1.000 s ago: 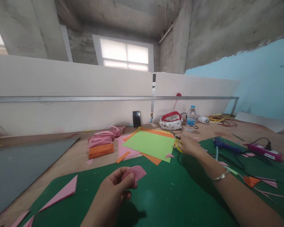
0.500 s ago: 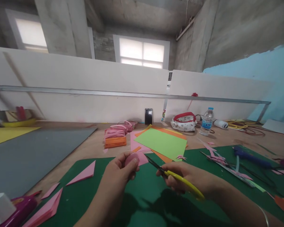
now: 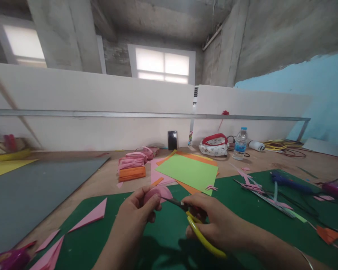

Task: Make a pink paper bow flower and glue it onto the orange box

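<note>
My left hand (image 3: pixel 136 212) pinches a small rounded pink paper piece (image 3: pixel 154 194) between thumb and fingers, above the green cutting mat (image 3: pixel 242 210). My right hand (image 3: pixel 211 221) grips yellow-handled scissors (image 3: pixel 198 234), fingers through the loops. The dark blades point left and their tips touch the edge of the pink piece. Both hands hover close together over the near middle of the mat.
Green, orange and pink sheets (image 3: pixel 190 170) lie behind the hands, beside a stack of folded pink and orange paper (image 3: pixel 131 167). Pink triangle offcuts (image 3: pixel 90 215) lie at left. A water bottle (image 3: pixel 240 144), pouch (image 3: pixel 214 145), phone (image 3: pixel 172 140), glue gun (image 3: pixel 290 180) and cables sit further back and right.
My right hand picked the scissors up from beside the green sheet and brought them left to the pink piece. The blades now meet the paper. My left hand stayed holding the piece.
</note>
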A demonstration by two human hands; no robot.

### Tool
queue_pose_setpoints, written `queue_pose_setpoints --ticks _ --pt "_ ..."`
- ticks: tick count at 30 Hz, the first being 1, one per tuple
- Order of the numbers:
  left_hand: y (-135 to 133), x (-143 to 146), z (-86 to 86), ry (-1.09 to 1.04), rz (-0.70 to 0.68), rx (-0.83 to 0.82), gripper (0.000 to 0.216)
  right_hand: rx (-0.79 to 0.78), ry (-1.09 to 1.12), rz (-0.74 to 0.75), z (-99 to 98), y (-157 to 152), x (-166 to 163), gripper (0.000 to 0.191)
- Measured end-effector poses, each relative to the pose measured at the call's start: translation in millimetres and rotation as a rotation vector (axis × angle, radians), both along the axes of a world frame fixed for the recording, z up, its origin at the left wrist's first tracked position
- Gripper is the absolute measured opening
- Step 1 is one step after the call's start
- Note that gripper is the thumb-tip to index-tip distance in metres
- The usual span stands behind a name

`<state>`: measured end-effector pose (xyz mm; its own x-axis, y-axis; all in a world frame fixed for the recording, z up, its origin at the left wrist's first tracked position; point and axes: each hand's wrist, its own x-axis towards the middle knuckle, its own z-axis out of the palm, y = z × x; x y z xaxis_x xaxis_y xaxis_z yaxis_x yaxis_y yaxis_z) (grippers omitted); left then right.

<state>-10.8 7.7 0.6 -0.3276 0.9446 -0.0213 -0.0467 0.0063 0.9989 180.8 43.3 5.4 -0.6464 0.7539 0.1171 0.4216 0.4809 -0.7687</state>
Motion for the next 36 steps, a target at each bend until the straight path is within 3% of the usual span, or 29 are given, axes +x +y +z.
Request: queue_pose_setpoints --ticks 16,36 --pt "1.9 -0.1 -4.6 0.018 0.042 -0.001 0.024 0.100 -0.035 -0.004 -1.9 -1.5 4.0 0.038" --pt "4.3 -3.7 -8.8 0.036 0.022 -0.015 0.029 0.051 -0.035 0.040 1.2 -0.1 4.5 0.030"
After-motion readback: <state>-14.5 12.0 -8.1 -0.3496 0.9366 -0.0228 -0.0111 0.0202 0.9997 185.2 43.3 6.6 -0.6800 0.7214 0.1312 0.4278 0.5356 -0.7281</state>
